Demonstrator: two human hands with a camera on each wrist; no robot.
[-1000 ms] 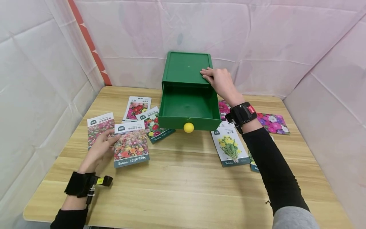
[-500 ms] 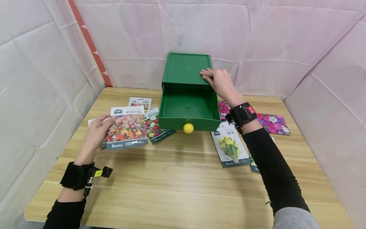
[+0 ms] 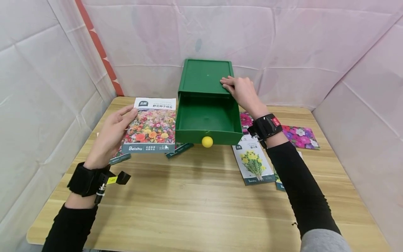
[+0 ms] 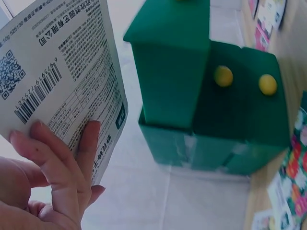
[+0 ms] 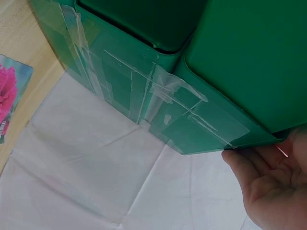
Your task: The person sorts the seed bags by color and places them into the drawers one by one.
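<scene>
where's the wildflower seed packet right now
In the head view, the wildflower seed packet is held up by the left hand, left of the open green drawer and above the table.

Both arms are clad in long black sleeves, the right sleeve (image 3: pixel 299 182) meeting a patch of grey fabric (image 3: pixel 321 241) at the lower frame edge and the left sleeve (image 3: pixel 70 227) ending just short of the wrist. The left wrist carries a wide black strap (image 3: pixel 85 178) with a small black camera module (image 3: pixel 121 177), a yellow label and a thin pale cable hanging beneath it. The right wrist carries a black band (image 3: pixel 266 126) bearing a glossy black unit marked with a small red label (image 3: pixel 276 121); both hands are bare.
</scene>
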